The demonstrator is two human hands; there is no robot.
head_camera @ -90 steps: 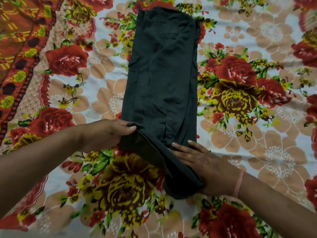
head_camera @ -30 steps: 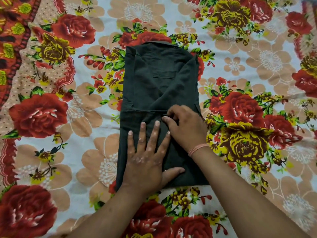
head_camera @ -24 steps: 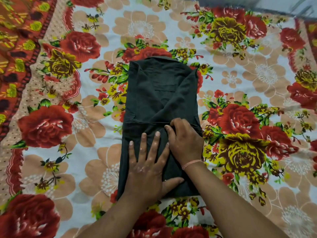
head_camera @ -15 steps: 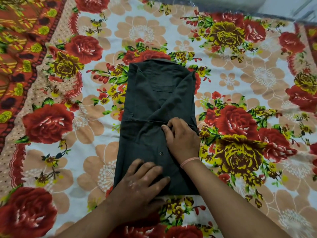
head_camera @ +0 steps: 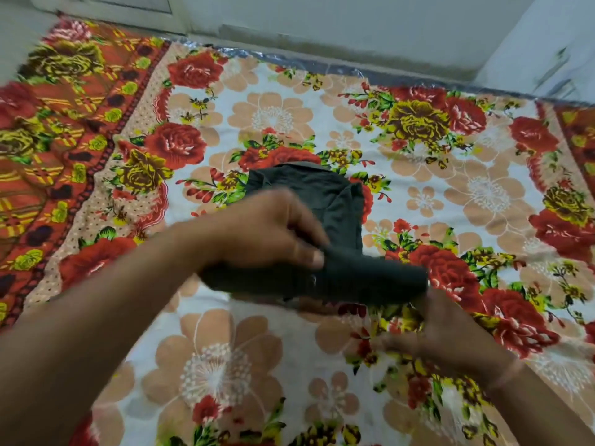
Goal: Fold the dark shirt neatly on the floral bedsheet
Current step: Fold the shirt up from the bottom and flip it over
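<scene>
The dark shirt [head_camera: 341, 220] lies folded on the floral bedsheet [head_camera: 273, 365], near the middle of the view. Its near end is lifted off the sheet and bent up toward the collar end. My left hand [head_camera: 267, 233] grips the lifted fold from above on its left side, thumb over the cloth. My right hand [head_camera: 450, 336] holds the fold's right end from underneath; its fingers are partly hidden by the cloth and blurred. The shirt's far part still rests flat on the sheet.
The bedsheet's red and orange border [head_camera: 48, 156] runs along the left. A pale wall [head_camera: 322, 24] rises just beyond the sheet's far edge, and a light surface [head_camera: 541, 49] stands at the upper right corner.
Both hands left the flat shirt and took its near end, lifting it up and away from me. The camera tilted up, so the wall now shows.
</scene>
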